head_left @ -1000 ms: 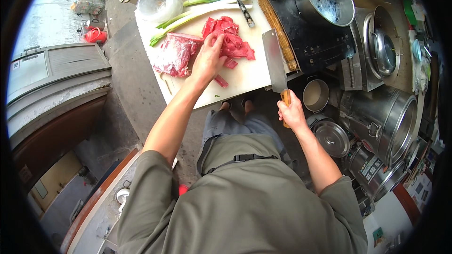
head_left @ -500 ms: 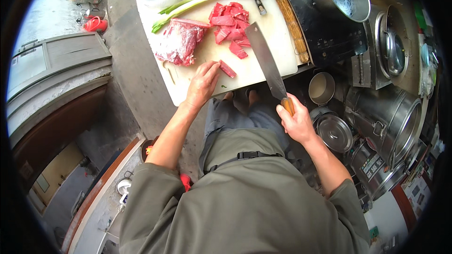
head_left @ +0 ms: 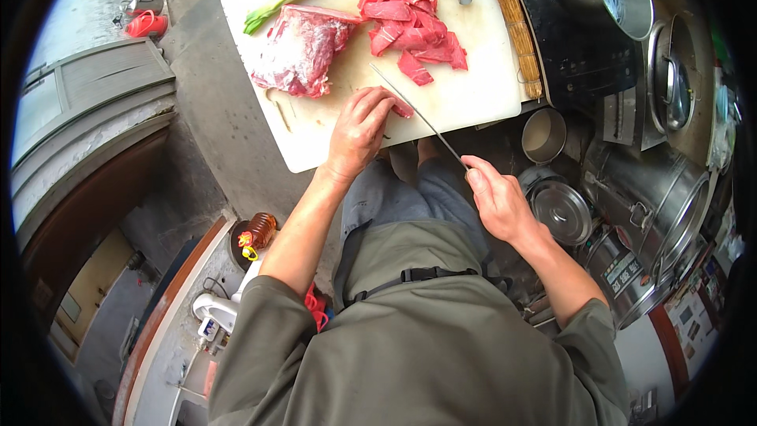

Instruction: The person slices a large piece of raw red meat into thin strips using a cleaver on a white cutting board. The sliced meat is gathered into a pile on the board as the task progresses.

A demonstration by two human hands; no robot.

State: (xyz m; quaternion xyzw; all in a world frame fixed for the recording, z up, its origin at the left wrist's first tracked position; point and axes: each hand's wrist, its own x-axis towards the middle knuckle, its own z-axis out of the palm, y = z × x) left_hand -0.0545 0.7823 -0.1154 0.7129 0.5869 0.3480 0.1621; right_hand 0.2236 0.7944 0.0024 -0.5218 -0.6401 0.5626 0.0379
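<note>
Red meat piece [head_left: 402, 109] under curled left hand [head_left: 359, 130]; right hand [head_left: 497, 201] grips cleaver [head_left: 414, 110].

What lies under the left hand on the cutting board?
A small red meat piece shows at the left hand's fingertips on the white cutting board; whatever lies beneath the palm is hidden.

Single head-mounted fisheye view, looking steeply down from above the person's own shoulders, close over the cutting board [head_left: 473, 95] at top and the floor [head_left: 213, 110] left, forearms entering from below, edges bending at the dark rim.
</note>
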